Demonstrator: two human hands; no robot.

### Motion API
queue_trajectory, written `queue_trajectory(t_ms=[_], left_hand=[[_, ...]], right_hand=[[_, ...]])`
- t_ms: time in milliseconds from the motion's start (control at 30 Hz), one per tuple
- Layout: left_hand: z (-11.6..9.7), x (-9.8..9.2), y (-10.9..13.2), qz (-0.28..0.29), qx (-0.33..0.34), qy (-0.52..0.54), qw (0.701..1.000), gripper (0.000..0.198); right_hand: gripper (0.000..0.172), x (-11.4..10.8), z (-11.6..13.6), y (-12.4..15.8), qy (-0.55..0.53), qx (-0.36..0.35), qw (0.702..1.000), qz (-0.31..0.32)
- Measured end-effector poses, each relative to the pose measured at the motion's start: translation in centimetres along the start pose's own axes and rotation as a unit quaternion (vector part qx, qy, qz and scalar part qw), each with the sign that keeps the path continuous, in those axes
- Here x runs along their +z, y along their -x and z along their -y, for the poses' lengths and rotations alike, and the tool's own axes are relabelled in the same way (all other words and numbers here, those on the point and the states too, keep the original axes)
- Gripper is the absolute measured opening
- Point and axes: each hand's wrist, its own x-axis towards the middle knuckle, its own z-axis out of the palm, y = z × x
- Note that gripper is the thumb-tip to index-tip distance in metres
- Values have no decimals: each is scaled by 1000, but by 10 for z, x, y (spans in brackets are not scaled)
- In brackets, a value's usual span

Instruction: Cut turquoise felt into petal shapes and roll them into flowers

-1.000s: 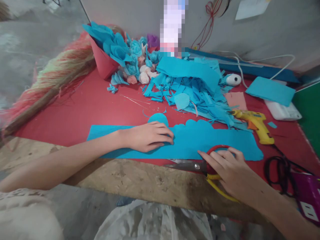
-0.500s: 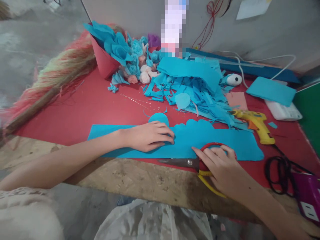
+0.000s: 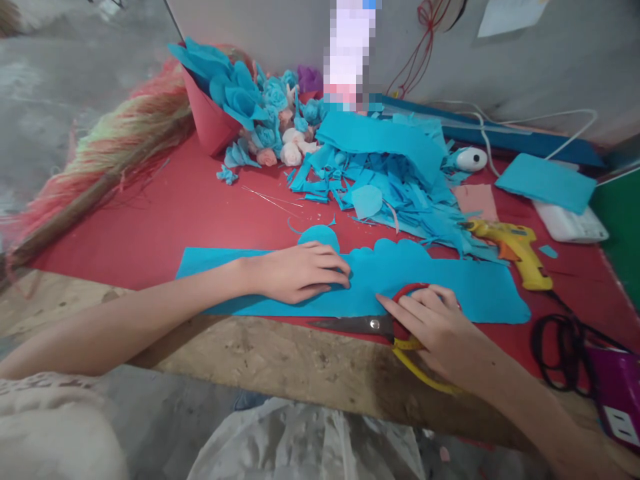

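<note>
A long blue crepe paper strip (image 3: 450, 283) with a scalloped top edge lies across the red table cover (image 3: 165, 213) near the front edge. My left hand (image 3: 300, 272) rests on the strip with fingers curled, pinching the paper beside a round blue cut-out (image 3: 318, 236). My right hand (image 3: 435, 330) grips the scissors (image 3: 373, 325), which have a red loop and a yellow loop. The closed blades point left along the strip's lower edge.
A heap of blue paper scraps (image 3: 395, 173) and paper flowers in a red cone (image 3: 210, 123) fill the back. A yellow glue gun (image 3: 515, 250) lies to the right, black cord (image 3: 560, 343) and purple box (image 3: 617, 393) at the far right. A broom (image 3: 100, 160) leans left.
My right hand has slid the scissors leftwards along the strip's lower edge. My left hand has stayed on the paper.
</note>
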Motion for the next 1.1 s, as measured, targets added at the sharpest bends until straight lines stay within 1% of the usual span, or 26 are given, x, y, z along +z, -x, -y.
queue_trajectory(t_ms=[167, 333, 400, 467, 600, 667, 833, 1100], left_hand=[[0, -1, -1, 0, -1, -8, 1000, 29], [0, 0, -1, 3, 0, -11, 1000, 29], [0, 0, -1, -1, 0, -11, 1000, 29], [0, 0, -1, -1, -2, -9, 1000, 28], [0, 0, 0, 2, -4, -6, 1000, 29], [0, 0, 0, 1, -3, -6, 1000, 28], [1, 1, 0, -3, 1, -8, 1000, 28], [0, 1, 0, -3, 2, -17, 1000, 29]], right_hand=[[49, 2, -4, 2, -8, -7, 1000, -8], [35, -3, -4, 2, 5, -24, 999, -24], [32, -6, -3, 3, 8, -35, 999, -24], [35, -7, -1, 5, 23, -31, 999, -19], [53, -4, 5, 10, 53, 4, 999, 11], [56, -3, 8, 11, 53, 21, 998, 22], [50, -2, 13, 7, 67, 39, 996, 33], [44, -2, 19, -15, 58, 11, 998, 1]])
